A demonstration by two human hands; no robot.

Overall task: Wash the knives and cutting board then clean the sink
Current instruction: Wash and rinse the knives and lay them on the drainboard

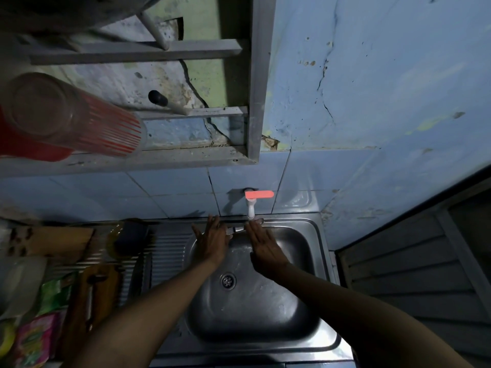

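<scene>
My two hands are at the back of the steel sink (305, 261), under the white tap (250, 208) with its red lever. A short shiny stretch of a knife (237, 229) shows between them. My left hand (212, 243) holds the knife with its thumb against it, the fingers pointing at the wall. My right hand (263, 243) lies flat with straight fingers over the rest of the knife, fingertips below the spout. A brown wooden cutting board (90, 301) lies on the drainboard to the left. The basin floor looks wet around the drain (228, 281).
The ribbed drainboard (167, 251) carries a yellowish bottle (114, 241), a dark object and coloured packets (37, 338). A second wooden piece (58, 237) lies behind. A rack overhead holds a red-striped glass (79, 120). A tiled wall is behind, a louvred door (411, 274) to the right.
</scene>
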